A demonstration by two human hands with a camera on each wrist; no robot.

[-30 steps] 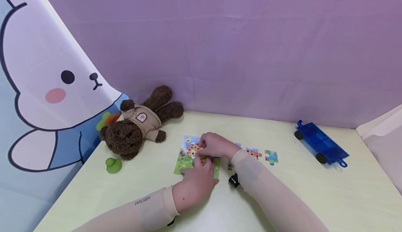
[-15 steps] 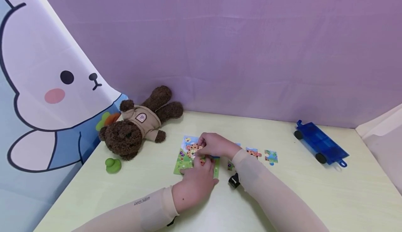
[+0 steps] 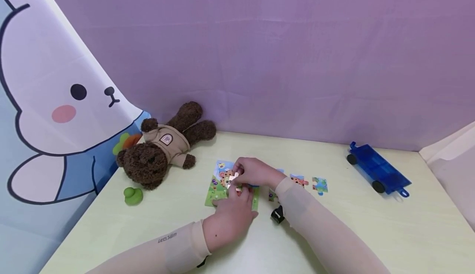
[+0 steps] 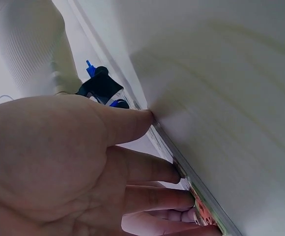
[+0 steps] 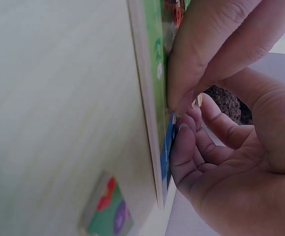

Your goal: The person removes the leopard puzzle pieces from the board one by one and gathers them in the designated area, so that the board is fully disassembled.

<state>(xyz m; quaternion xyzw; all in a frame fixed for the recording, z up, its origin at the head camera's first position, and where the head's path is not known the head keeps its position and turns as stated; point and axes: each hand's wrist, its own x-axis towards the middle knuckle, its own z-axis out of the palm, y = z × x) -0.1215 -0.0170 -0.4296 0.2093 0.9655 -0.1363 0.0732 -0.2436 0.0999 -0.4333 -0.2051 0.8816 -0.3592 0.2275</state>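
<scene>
A jigsaw puzzle board [image 3: 215,191] with a spotted cartoon animal on green and blue lies on the table, partly hidden by both hands. My left hand [image 3: 230,222] rests on its near part, fingers extended; in the left wrist view the fingertips [image 4: 184,199] touch the board's surface. Over the middle of the board, my right hand [image 3: 256,172] pinches a small puzzle piece [image 3: 233,176] between thumb and fingers. Only the edge of that piece shows in the right wrist view. Loose puzzle pieces lie right of the board, among them a spotted orange one [image 3: 298,179] and a green-blue one [image 3: 320,186].
A brown teddy bear [image 3: 163,150] lies at the back left, with a green toy duck [image 3: 133,196] in front of it. At the back right stands a blue toy trailer [image 3: 378,169] on black wheels. A purple cloth [image 3: 259,59] hangs behind the table.
The pinched piece now shows a pale, bright surface between the right fingers, as if tilted. Both hands stay nearly in place.
</scene>
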